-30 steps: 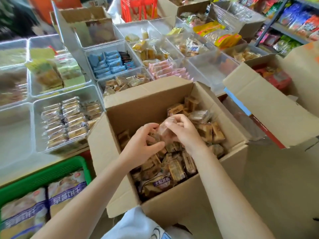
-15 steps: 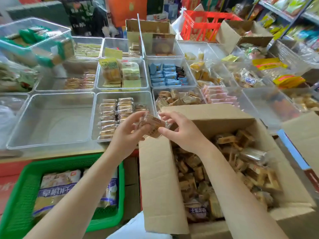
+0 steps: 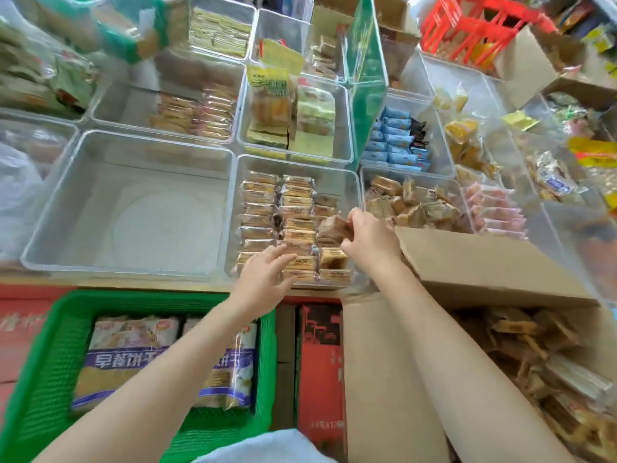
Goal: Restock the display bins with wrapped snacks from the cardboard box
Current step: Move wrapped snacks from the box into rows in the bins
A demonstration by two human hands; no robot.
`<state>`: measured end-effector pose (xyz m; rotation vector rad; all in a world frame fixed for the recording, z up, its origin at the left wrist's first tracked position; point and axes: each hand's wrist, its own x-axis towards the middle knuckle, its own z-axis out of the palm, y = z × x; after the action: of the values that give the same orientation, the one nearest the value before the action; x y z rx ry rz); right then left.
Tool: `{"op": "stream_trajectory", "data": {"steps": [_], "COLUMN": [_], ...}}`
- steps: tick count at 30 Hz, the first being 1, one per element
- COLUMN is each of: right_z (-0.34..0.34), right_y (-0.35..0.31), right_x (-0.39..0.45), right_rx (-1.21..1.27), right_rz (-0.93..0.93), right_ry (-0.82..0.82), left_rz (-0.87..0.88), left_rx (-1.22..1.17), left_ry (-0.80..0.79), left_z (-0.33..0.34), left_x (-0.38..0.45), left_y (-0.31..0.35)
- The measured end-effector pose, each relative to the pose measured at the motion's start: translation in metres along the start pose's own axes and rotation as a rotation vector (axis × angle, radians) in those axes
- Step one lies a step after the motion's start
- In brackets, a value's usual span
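Observation:
A clear display bin [image 3: 352, 182] in front of me holds rows of brown wrapped snacks [image 3: 263, 208]. My right hand [image 3: 370, 242] pinches one wrapped snack [image 3: 334, 227] over the bin's right side. My left hand [image 3: 267, 275] lies with straight fingers on the snacks at the bin's near edge. The open cardboard box [image 3: 484, 262] stands at the right, with loose wrapped snacks [image 3: 551, 362] inside.
An empty clear bin [image 3: 60, 202] sits left of the filled one. More bins with blue, yellow and pink packets lie behind and to the right. A green basket [image 3: 50, 345] with large snack bags stands below at the left. A red crate [image 3: 467, 25] is at the back.
Both hands rose from the cardboard box with a wrapped snack and moved left over the display bin. My left hand let go and now rests on the rows.

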<state>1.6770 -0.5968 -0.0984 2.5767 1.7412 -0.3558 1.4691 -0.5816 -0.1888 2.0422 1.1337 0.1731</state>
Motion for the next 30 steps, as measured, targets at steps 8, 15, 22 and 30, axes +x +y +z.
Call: {"op": "stream_trajectory", "data": {"steps": [8, 15, 22, 30], "right_z": [0.047, 0.053, 0.061, 0.057], "right_y": [0.001, -0.002, 0.002, 0.004], "right_x": [0.051, 0.06, 0.062, 0.048], "right_rx": [-0.401, -0.538, -0.372, -0.016], "right_rz": [-0.128, -0.274, -0.206, -0.021], "right_ry": [-0.056, -0.31, -0.388, -0.36], "left_rz": [0.069, 0.069, 0.085, 0.059], "left_rx": [0.203, 0.332, 0.387, 0.365], "left_ry": [-0.091, -0.091, -0.099, -0.13], "left_z": [0.015, 0.026, 0.03, 0.023], "left_x": [0.023, 0.023, 0.023, 0.023], "left_y": [-0.011, -0.013, -0.017, -0.013]}}
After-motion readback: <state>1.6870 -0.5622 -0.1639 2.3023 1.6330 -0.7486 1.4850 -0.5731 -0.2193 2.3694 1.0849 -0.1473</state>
